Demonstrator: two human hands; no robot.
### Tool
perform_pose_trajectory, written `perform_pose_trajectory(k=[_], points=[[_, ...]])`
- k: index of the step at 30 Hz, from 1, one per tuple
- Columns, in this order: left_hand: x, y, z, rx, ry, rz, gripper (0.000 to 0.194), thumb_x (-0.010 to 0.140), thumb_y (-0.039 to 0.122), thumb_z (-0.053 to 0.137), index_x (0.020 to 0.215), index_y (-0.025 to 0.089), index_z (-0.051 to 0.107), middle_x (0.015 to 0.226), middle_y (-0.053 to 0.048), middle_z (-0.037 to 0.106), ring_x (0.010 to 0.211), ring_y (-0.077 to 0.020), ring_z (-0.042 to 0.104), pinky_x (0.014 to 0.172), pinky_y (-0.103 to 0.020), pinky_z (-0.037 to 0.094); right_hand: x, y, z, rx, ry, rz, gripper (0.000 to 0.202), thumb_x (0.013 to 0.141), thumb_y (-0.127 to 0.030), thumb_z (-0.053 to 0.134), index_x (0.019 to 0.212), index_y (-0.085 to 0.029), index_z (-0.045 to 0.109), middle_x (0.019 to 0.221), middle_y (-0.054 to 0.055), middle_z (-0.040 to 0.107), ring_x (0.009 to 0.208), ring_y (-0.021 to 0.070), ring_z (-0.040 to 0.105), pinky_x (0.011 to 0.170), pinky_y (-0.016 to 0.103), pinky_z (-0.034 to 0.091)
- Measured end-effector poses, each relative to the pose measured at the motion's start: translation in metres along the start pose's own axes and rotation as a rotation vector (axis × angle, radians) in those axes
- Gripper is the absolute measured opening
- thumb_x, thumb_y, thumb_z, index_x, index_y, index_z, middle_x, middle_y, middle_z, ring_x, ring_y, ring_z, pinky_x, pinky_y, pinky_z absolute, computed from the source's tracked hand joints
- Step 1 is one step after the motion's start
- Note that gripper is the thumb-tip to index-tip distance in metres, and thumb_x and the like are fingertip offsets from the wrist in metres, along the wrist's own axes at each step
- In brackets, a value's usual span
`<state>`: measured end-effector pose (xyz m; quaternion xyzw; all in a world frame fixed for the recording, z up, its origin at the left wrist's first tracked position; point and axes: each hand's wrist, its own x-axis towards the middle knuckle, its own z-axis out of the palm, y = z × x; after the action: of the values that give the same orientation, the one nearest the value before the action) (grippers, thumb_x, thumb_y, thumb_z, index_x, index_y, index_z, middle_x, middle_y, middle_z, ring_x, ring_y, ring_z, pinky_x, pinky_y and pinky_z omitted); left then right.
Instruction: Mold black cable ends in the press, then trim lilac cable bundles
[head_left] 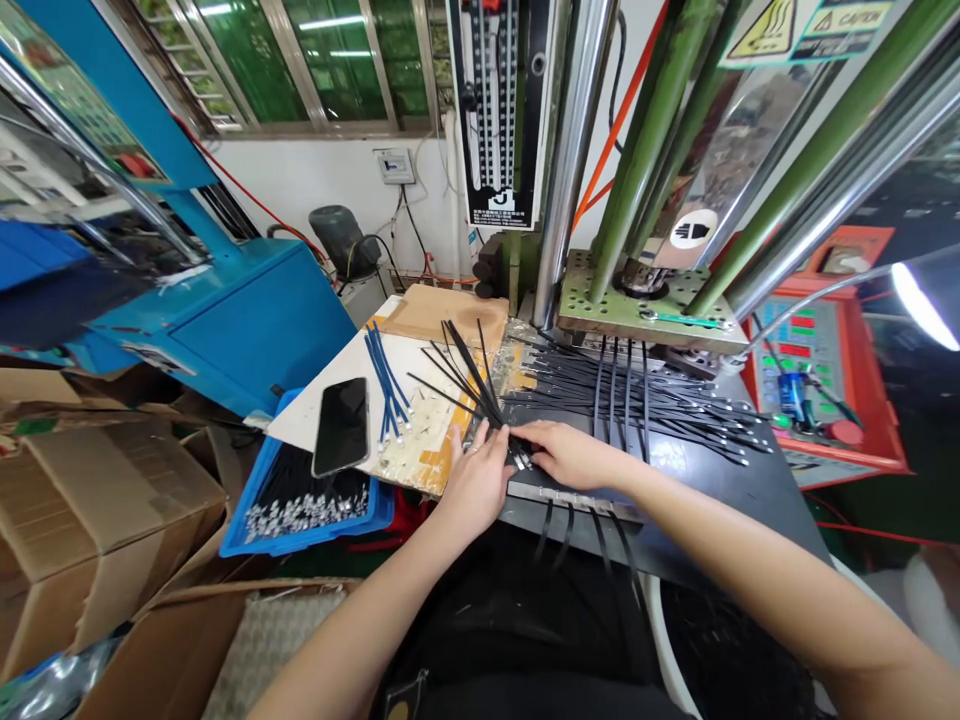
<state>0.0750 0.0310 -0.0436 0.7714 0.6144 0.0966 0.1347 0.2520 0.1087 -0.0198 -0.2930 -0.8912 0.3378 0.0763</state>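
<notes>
My left hand (477, 474) is closed around a bundle of flat black cables (471, 372), whose loose lengths fan out beyond it over the cardboard. Close beside it, my right hand (564, 455) has its fingers bent down at the silvery ends (522, 461) of the bundle; what its fingertips pinch is hidden. Just below both hands lies a metal bar-shaped mould (574, 500) with several black cables running through it towards my lap. Many more black cables with metal tips (675, 405) lie spread on the dark table behind my right hand.
A phone (341, 427) and blue cables (386, 385) lie on the cardboard (442, 312) to the left. Below stands a blue bin (300, 545) of cable ends. A press with a green plate (652, 310) rises over the table, beside an orange control box (847, 380).
</notes>
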Motion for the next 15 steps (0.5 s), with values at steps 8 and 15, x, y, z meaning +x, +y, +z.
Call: perform_pose_trajectory(k=[8, 15], points=[[0.019, -0.037, -0.056, -0.044, 0.044, 0.02, 0.033, 0.09, 0.024, 0.053, 0.119, 0.015, 0.068, 0.12, -0.012, 0.069, 0.112, -0.027, 0.064, 0.103, -0.045, 0.048, -0.123, 0.053, -0.038, -0.246, 0.252, 0.181, 0.039, 0.094, -0.025, 0.044, 0.13, -0.021, 0.059, 0.136, 0.01, 0.057, 0.125, 0.0221, 0.055, 0.106, 0.042, 0.048], [0.137, -0.033, -0.066, -0.618, -0.169, -0.019, 0.032, 0.085, 0.024, 0.062, 0.115, 0.016, 0.068, 0.103, -0.008, 0.072, 0.077, -0.0152, 0.067, 0.075, -0.031, 0.057, -0.133, 0.159, -0.094, -0.666, 0.513, 0.415, 0.041, 0.092, -0.027, 0.046, 0.118, 0.0, 0.061, 0.124, 0.027, 0.059, 0.12, 0.0342, 0.054, 0.105, 0.05, 0.043]])
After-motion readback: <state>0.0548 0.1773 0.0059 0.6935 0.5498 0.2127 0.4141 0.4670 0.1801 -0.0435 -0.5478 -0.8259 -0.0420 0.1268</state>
